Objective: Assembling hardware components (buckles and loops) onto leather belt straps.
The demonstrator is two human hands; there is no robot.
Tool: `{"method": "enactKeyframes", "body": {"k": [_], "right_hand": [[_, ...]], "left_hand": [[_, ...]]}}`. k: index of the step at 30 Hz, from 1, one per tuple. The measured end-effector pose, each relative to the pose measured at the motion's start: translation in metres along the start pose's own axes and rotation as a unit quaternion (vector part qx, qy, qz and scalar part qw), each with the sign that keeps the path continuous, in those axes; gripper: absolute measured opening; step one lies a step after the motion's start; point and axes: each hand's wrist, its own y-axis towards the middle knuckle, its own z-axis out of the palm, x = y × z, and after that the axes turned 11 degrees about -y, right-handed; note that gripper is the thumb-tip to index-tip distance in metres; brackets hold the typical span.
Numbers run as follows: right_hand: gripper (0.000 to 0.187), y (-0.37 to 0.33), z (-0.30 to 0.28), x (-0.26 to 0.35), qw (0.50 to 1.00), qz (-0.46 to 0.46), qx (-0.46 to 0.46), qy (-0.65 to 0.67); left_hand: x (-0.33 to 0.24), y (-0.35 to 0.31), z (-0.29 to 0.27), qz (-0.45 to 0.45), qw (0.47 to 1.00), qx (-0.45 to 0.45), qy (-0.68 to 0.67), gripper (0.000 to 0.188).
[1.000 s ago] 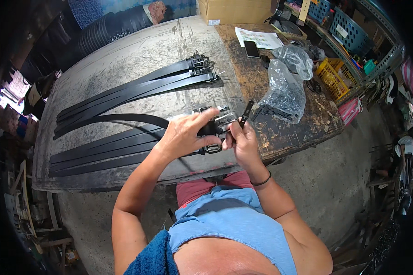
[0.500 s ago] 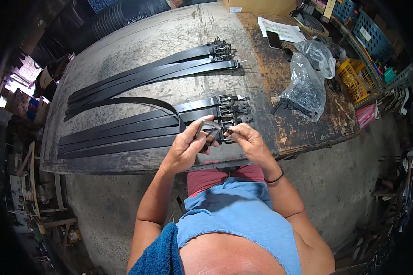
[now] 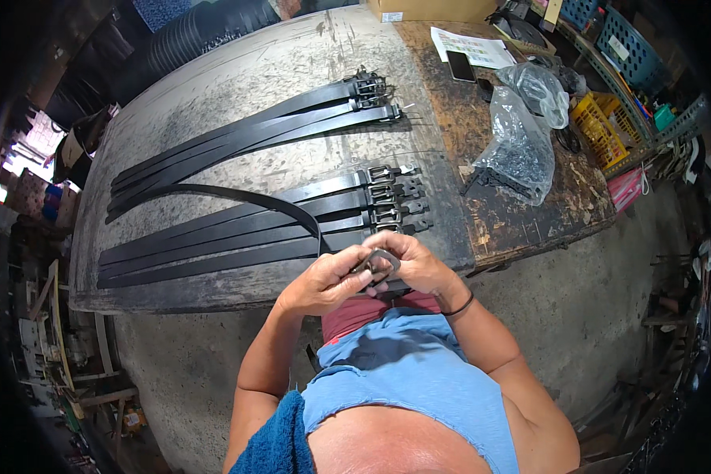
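Closest in, a dark blue towel (image 3: 272, 438) lies over the left shoulder of the person, who wears a light blue top (image 3: 403, 367). Just past the top, at the desk's front edge, the two hands meet around a metal belt buckle (image 3: 390, 256). The left hand (image 3: 324, 283) is closed in a pinch, thumb and fingers on the buckle's left side. The right hand (image 3: 419, 265), with a dark band (image 3: 460, 306) at its wrist, is curled round the other side, its fingers bent and partly hidden.

From behind the left hand, a black belt strap (image 3: 272, 202) rises and arches leftward over a lower row of black belts (image 3: 237, 212) lying flat on the desk (image 3: 213, 83). Their metal buckles (image 3: 384, 193) line up at the right end, just beyond the hands. Farther back lies a second bunch of black belts (image 3: 253, 126), buckles also to the right.

On the desk's worn brown part (image 3: 442, 87), a clear plastic bag (image 3: 521, 150) holds small dark pieces. Behind it are a phone (image 3: 460, 66) and a printed sheet (image 3: 490, 52); a yellow basket (image 3: 596, 130) stands to the right. A cardboard box (image 3: 442, 9) sits at the far edge.
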Motion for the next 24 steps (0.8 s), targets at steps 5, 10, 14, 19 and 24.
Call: {"method": "enactKeyframes", "body": {"k": [5, 10, 14, 19, 24], "right_hand": [[0.029, 0.004, -0.016, -0.008, 0.882, -0.18, -0.295, -0.319], [0.026, -0.01, -0.004, 0.037, 0.775, -0.237, -0.297, -0.505], [0.012, -0.011, -0.013, 0.034, 0.792, -0.186, -0.369, -0.449], [0.012, -0.014, -0.017, 0.025, 0.818, -0.146, -0.398, -0.389], [0.013, -0.011, -0.014, 0.025, 0.815, -0.141, -0.422, -0.372]], "left_hand": [[-0.005, 0.02, 0.01, -0.046, 0.974, -0.177, 0.135, 0.019], [0.002, 0.032, 0.017, -0.054, 0.95, -0.201, 0.231, 0.021], [0.002, 0.04, 0.021, -0.039, 0.957, -0.193, 0.215, 0.025], [0.007, 0.044, 0.018, -0.014, 0.947, -0.202, 0.248, 0.03], [0.01, 0.04, 0.017, -0.014, 0.936, -0.235, 0.261, 0.027]]}}
